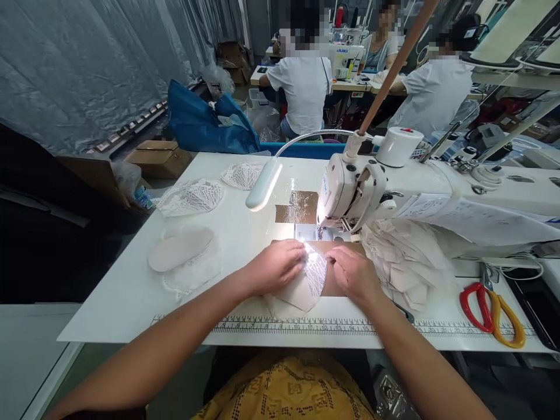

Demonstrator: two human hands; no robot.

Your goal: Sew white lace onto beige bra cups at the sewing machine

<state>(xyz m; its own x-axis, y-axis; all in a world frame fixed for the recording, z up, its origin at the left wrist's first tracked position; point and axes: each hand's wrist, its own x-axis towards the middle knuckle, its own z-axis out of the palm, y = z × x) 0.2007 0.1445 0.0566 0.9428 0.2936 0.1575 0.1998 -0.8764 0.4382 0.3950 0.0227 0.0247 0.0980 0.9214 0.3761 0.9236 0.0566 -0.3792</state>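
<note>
A white fabric piece with a lace pattern (pixel 315 274) lies in front of the sewing machine, just below its needle area (pixel 322 232). My left hand (pixel 280 265) is closed over its left side, the fingertips hidden against the cloth. At the right edge of the piece, my right hand (pixel 353 273) is pinched, thumb and forefinger together on the border. Beneath the work is a brown taped patch (pixel 336 286) on the table. The white sewing machine (pixel 350 192) stands just beyond both hands, with a lamp (pixel 265 185) lighting the spot.
Lace pieces (pixel 192 197) and an oval pad on cloth (pixel 181 251) lie on the left. A pile of pale fabric (pixel 409 262) sits beneath the machine arm. Scissors with red and yellow handles (pixel 492 312) rest at the right. A printed ruler (pixel 297 326) follows the front edge.
</note>
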